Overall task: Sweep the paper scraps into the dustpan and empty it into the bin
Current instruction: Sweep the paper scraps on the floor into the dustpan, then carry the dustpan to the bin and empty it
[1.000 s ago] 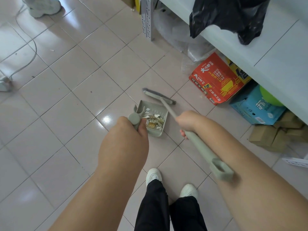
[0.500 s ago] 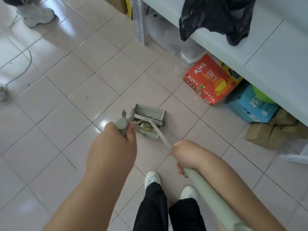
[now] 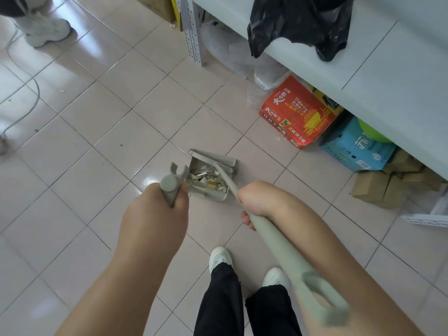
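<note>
A grey-green dustpan point(image 3: 219, 194) sits on the tiled floor ahead of my feet, with a pile of paper scraps point(image 3: 206, 178) lying inside it behind its comb teeth. My left hand point(image 3: 155, 214) is shut on the dustpan's upright handle point(image 3: 171, 186). My right hand point(image 3: 257, 200) is shut on the broom's long handle point(image 3: 274, 241). The broom head point(image 3: 213, 160) rests across the dustpan's far edge. No bin is in view.
A red noodle carton point(image 3: 298, 115), a blue box point(image 3: 356, 146) and small brown boxes point(image 3: 385, 187) stand under a white shelf point(image 3: 388, 69) at the right. A black bag point(image 3: 300, 23) hangs over the shelf. Another person's white shoe point(image 3: 46, 30) and a cable point(image 3: 29, 103) lie at the far left.
The broom head has been drawn back from the floor beyond the dustpan onto its far edge. The dustpan with its scraps has shifted a little to the right.
</note>
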